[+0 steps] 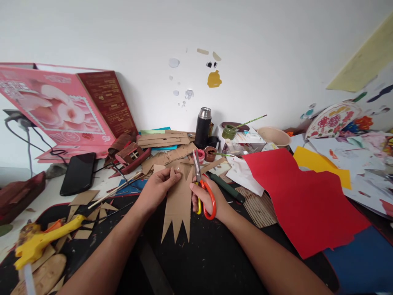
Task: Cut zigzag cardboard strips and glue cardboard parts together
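Between my hands is a flat strip of brown cardboard (178, 200), its near end cut into pointed teeth and its far end also notched. My left hand (162, 183) pinches the upper left part of the strip between thumb and fingers. In my right hand (211, 196) is a pair of scissors (209, 203) with red and yellow handles. The blades point up and away from me, just right of the strip's far end. My right fingers also lie close to the strip's right edge; whether they touch it is unclear.
A yellow hot glue gun (46, 239) lies among cardboard scraps at left, below a phone (78, 173) and small brown model boats (130, 153). Behind stand a black thermos (203, 128) and paint jars (210, 153). A green cutter (225, 187) and red paper (303, 196) lie at right.
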`<state>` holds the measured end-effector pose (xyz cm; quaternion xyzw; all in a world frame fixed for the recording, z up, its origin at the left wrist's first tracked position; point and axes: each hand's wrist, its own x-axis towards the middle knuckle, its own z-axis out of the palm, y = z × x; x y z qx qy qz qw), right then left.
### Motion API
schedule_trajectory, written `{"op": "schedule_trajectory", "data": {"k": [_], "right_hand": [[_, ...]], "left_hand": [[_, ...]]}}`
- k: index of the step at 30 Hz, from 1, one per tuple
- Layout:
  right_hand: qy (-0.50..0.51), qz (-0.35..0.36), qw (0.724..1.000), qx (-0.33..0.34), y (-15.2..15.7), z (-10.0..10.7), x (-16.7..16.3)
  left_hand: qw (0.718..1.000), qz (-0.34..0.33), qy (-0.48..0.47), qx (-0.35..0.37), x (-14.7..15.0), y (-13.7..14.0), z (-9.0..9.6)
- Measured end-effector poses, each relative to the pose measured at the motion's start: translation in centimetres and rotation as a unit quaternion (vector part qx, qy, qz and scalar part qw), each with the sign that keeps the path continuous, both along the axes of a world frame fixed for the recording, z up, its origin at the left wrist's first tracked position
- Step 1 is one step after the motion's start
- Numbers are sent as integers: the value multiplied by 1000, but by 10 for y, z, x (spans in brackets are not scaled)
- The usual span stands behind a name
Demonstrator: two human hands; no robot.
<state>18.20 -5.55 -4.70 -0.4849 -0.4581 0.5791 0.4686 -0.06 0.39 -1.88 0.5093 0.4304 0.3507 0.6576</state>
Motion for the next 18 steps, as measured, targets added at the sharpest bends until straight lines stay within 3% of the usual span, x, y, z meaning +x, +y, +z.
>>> {"op": "schedule_trajectory", "data": {"k": [8,12,18], "right_hand": [[3,3,1000,6,-1,1,0],[-3,-1,1000,7,-1,0,1],[-1,-11,1000,6,0,4,1]], "left_hand": [[998,22,25,49,-1,2,-3],[998,44,7,37,-5,5,0],[999,-31,10,36,-11,6,9]]}}
